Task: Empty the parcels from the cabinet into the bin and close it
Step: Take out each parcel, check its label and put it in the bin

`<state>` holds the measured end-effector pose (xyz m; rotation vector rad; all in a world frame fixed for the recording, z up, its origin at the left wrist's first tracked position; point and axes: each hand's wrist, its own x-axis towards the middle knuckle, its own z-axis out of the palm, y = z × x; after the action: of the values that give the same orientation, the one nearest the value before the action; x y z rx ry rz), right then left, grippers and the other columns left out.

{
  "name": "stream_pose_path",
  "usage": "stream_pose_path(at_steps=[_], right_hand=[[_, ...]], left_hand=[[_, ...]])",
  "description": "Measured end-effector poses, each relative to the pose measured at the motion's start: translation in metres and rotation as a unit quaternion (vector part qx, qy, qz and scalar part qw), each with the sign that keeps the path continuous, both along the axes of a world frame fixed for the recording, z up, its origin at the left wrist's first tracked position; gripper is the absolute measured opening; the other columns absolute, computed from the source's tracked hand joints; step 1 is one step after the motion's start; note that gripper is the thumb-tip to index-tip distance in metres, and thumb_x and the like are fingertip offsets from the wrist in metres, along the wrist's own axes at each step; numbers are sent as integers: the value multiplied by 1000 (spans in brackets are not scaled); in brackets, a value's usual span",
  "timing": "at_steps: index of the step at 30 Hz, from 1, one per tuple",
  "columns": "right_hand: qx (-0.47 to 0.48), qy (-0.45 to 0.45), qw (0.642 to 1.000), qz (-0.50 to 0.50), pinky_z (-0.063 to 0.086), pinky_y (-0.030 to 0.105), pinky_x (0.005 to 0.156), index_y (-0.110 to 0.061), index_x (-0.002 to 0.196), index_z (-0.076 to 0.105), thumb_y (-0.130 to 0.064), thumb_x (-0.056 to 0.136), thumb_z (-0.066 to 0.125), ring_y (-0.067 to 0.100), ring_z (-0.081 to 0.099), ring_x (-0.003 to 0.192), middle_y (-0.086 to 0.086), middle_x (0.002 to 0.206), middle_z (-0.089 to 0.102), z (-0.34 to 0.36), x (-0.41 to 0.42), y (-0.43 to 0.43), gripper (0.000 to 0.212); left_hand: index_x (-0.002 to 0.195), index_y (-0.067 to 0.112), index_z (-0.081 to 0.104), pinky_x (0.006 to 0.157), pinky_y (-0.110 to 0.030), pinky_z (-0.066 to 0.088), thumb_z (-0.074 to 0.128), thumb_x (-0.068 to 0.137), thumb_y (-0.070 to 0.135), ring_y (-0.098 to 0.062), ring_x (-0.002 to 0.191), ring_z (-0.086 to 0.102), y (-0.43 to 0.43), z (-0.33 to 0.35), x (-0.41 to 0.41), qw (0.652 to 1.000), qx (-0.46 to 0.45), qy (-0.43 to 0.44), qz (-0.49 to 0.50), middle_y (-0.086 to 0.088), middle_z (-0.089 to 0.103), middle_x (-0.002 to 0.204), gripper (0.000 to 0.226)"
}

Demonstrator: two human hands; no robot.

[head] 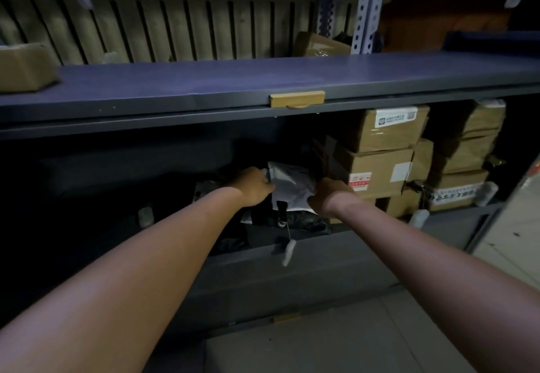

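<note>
Dim storeroom, head view: dark grey cabinet (263, 267) sat open under a blue shelf (204, 80). White parcel (289, 185) lay mid-compartment on top of black bags (263, 217). Left hand (254, 187) gripped its left edge, fingers curled round it. Right hand (327, 195) gripped the lower right corner. Stacked cardboard boxes (380, 168) stood just right of the parcel, same compartment. Tagged key (287, 251) hung at the front lip, below the hands.
</note>
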<state>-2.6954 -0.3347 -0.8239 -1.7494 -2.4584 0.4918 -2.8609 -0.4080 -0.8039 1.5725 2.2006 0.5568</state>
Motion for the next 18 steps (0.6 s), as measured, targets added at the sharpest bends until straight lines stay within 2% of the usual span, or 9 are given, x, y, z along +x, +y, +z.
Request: stream_pose_path(at_steps=[2,4,6,7,8,10,12,15,18], right_hand=[[2,-3,1000,0,44,31,85,-9,136,55,-22,95,50,36,57,123,19,136,58,-3,0,0,43],[-4,-4,1000,5,45,32,90,-11,136,55,-22,94,50,35,56,125,17,139,56,-6,-1,2,43],[-14,-3,1000,13,45,33,92,-11,137,54,-22,95,48,35,54,127,16,142,53,-11,0,5,44],[-17,-2,1000,14,45,34,93,-10,138,53,-21,96,47,36,53,128,16,143,52,-13,1,6,44],[-19,3,1000,12,45,34,93,-8,137,53,-20,97,46,37,53,127,17,141,53,-15,3,6,42],[-15,30,999,5,46,35,89,-5,129,57,-18,97,47,37,57,120,19,131,58,-20,7,5,36],[-14,58,998,-11,45,34,84,-5,124,60,-18,97,48,38,59,116,19,125,62,-23,8,4,32],[-34,116,991,-51,41,30,80,-6,126,62,-23,97,50,38,58,118,20,128,62,-28,8,3,35],[-76,193,975,-83,43,31,80,-2,124,62,-31,97,54,38,60,115,21,126,63,-32,6,-3,41]], left_hand=[[58,13,41,60,-29,36,54,100,24,-15,54,42,11,-7,8,1000,2,-12,10,-2,43,59,45],[64,10,53,60,-28,39,57,99,24,-18,60,52,15,-12,13,999,7,-26,22,-5,53,66,38],[93,-3,65,67,-28,42,61,97,23,-30,85,64,18,-17,14,998,6,-47,32,-15,64,89,27],[108,-8,63,73,-28,42,62,96,22,-35,98,64,18,-19,13,998,7,-57,36,-18,65,98,32],[115,-8,61,76,-28,41,62,97,20,-36,104,62,17,-20,12,997,9,-65,34,-16,64,94,34],[103,2,61,76,-28,39,61,97,19,-30,92,60,15,-19,10,997,11,-69,24,-8,55,81,18],[93,8,55,72,-29,40,61,97,20,-20,80,51,11,-17,5,996,31,-85,23,-7,52,85,14],[96,12,54,76,-26,42,63,97,20,-15,88,52,0,-18,-1,988,63,-138,23,-1,56,93,12],[87,17,53,81,-26,44,64,96,21,-17,96,57,-18,-18,-2,977,80,-195,11,-4,63,97,15]])
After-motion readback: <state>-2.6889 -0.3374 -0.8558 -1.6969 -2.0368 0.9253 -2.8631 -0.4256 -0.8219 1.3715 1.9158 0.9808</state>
